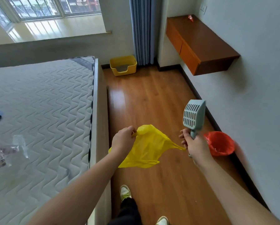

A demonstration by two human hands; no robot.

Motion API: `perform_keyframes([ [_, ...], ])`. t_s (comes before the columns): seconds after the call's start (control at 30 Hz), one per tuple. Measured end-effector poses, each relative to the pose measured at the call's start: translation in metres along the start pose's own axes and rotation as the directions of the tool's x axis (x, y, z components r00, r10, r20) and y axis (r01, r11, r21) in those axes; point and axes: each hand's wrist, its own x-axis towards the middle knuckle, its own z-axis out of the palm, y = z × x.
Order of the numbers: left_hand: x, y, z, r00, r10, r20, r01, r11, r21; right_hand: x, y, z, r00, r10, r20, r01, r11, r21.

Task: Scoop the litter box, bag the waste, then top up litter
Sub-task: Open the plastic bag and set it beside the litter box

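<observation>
A yellow litter box with grey litter inside stands on the wooden floor at the far end, by the curtain. My left hand pinches one edge of a yellow plastic bag held in the air. My right hand grips the handle of a pale blue slotted litter scoop, its head pointing up, and also holds the bag's other handle. The bag is stretched between both hands, well short of the litter box.
A bare mattress fills the left side, with clear wrapping and a dark object on it. A small bin lined with a red bag stands by the right wall. A wooden wall shelf juts out at upper right. My shoes are below.
</observation>
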Motion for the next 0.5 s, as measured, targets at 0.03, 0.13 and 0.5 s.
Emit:
perform_keyframes([
  [0.03, 0.005, -0.006, -0.002, 1.000, 0.011, 0.000, -0.011, 1.000, -0.007, 0.007, -0.012, 0.009, 0.998, -0.041, 0.038, 0.044, 0.997, -0.061],
  [0.13, 0.023, -0.023, -0.013, 0.999, 0.034, 0.015, -0.033, 0.997, -0.068, 0.025, -0.042, 0.049, 0.982, -0.084, 0.172, 0.109, 0.984, -0.144],
  [0.5, 0.092, -0.080, -0.060, 0.996, 0.083, 0.017, -0.072, 0.935, -0.348, 0.064, -0.075, 0.202, 0.942, -0.101, 0.321, 0.237, 0.877, -0.417],
])
